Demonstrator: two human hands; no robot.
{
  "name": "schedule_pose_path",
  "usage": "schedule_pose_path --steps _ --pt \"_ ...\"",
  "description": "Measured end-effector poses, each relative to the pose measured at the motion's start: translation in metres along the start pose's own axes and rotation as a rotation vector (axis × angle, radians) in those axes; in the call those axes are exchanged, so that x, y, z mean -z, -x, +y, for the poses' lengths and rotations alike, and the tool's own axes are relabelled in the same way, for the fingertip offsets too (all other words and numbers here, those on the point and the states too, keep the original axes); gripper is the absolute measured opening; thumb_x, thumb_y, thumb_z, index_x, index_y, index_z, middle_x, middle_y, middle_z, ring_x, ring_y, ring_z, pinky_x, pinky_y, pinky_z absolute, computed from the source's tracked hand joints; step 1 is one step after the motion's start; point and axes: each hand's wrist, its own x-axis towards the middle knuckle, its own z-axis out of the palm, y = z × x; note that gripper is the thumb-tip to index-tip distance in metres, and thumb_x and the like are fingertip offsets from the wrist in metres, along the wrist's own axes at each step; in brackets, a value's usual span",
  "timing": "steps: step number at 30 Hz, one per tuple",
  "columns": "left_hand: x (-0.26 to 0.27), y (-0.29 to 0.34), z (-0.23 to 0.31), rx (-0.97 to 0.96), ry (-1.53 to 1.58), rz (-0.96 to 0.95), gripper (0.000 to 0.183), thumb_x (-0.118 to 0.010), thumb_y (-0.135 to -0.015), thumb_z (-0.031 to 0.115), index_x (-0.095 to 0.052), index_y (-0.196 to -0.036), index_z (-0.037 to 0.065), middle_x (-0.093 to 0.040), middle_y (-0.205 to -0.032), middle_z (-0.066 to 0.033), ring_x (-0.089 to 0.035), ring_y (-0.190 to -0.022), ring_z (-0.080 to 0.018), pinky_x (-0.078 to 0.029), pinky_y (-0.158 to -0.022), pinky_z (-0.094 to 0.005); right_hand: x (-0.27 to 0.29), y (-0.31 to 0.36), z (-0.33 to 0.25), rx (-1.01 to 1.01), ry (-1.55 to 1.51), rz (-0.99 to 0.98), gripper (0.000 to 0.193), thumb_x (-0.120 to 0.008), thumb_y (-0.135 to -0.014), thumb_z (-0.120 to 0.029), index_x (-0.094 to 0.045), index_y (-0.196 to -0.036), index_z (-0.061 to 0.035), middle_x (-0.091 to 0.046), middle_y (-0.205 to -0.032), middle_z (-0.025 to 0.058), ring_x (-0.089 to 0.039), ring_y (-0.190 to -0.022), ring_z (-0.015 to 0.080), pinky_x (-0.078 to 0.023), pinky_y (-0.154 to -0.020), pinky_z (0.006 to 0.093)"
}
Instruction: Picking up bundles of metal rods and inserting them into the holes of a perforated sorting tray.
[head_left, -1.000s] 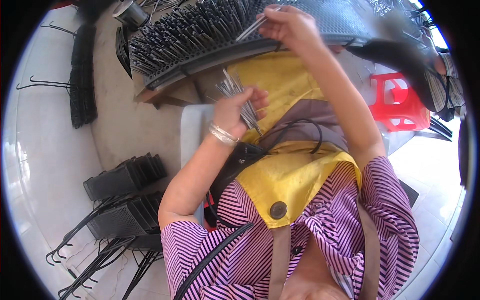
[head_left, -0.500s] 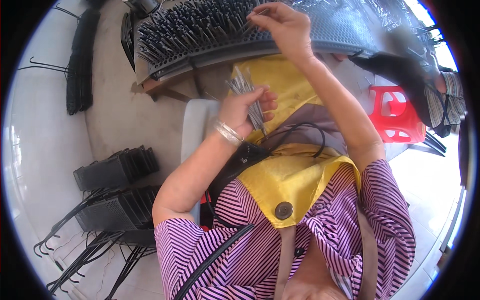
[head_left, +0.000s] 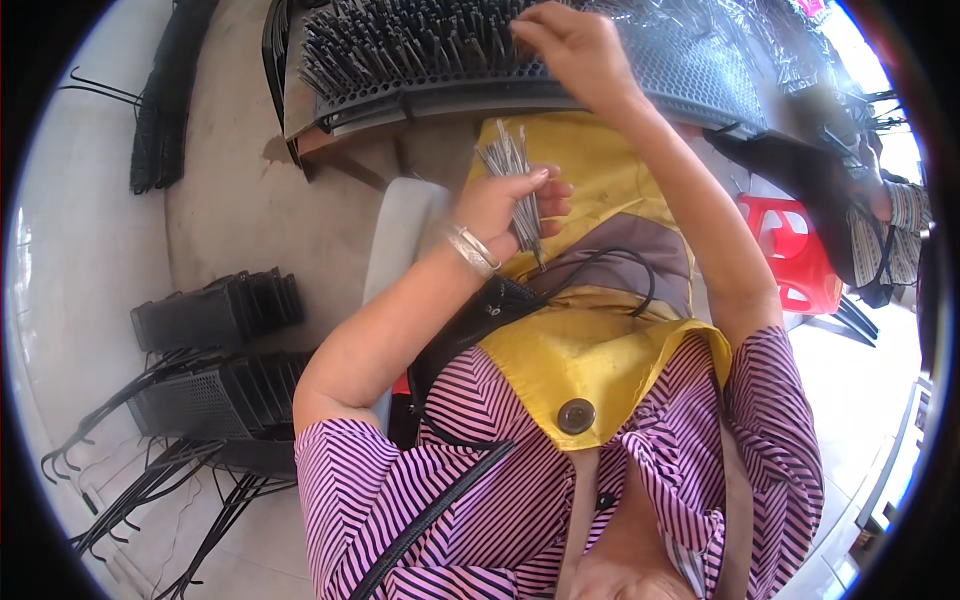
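A bundle of thin grey metal rods [head_left: 524, 205] is gripped in my left hand [head_left: 497, 208], above the yellow apron [head_left: 590, 160]. The rods lean upright, with their upper ends fanned out past my thumb. My right hand [head_left: 585, 52] reaches over the perforated black rack [head_left: 440, 92], thumb and fingers pinched together. Its fingertips are among the tops of many dark metal rods [head_left: 400, 45] standing in the rack's holes. What sits between those fingertips is too small and dark to make out.
Bare perforated rack [head_left: 700, 80] continues to the right, with loose shiny pieces beyond it. A red plastic stool [head_left: 795, 250] stands at right, beside another person's striped sleeve [head_left: 890, 235]. Black perforated trays [head_left: 205, 400] with long hooked rods lie at lower left.
My right hand has closed in on the standing rods; the thin rod seen in its fingers before no longer shows clearly. My left hand, still holding its bundle, appears slightly further right.
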Motion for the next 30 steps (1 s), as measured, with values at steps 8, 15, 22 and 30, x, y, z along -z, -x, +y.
schedule_pose_path --steps 8,15,22,30 --pt "-0.005 -0.004 0.001 0.009 -0.023 0.012 0.019 -0.048 -0.086 0.015 -0.053 -0.101 0.004 -0.061 -0.09 -0.0116 -0.06 -0.076 -0.0193 -0.05 -0.063 -0.0331 -0.012 -0.019 0.02 0.302 0.62 -0.178 0.013 -0.056 -0.078 -0.007 -0.057 -0.069 0.003 -0.057 -0.059 0.0172 -0.057 -0.052 0.0291 -0.045 -0.049 0.033" --pt "0.003 -0.005 0.0 0.002 0.005 -0.079 0.021 -0.048 -0.086 0.016 -0.052 -0.103 0.004 -0.06 -0.092 -0.0114 -0.06 -0.077 -0.0195 -0.049 -0.062 -0.0332 -0.002 0.004 -0.025 -0.02 0.576 -0.258 0.019 -0.059 -0.08 -0.016 -0.057 -0.08 0.0027 -0.061 -0.068 0.0092 -0.058 -0.059 0.0169 -0.047 -0.057 0.0288" --pt "0.004 -0.006 0.002 -0.01 0.003 -0.375 0.025 -0.049 -0.086 0.018 -0.051 -0.105 0.001 -0.06 -0.093 -0.0126 -0.059 -0.077 -0.0203 -0.049 -0.063 -0.033 0.019 0.068 -0.016 -0.637 -0.588 -0.486 0.019 -0.063 -0.077 -0.013 -0.061 -0.071 0.0047 -0.054 -0.057 0.0021 -0.047 -0.051 0.006 -0.038 -0.046 0.0207" --pt "0.001 -0.009 0.001 0.019 -0.035 -0.295 0.026 -0.048 -0.087 0.018 -0.051 -0.105 -0.001 -0.059 -0.098 -0.0144 -0.059 -0.085 -0.0234 -0.05 -0.071 -0.0345 0.03 0.081 -0.004 -0.699 -0.651 -0.284 0.016 -0.062 -0.077 -0.01 -0.06 -0.074 0.0051 -0.058 -0.062 0.0065 -0.053 -0.052 0.0106 -0.044 -0.049 0.0219"
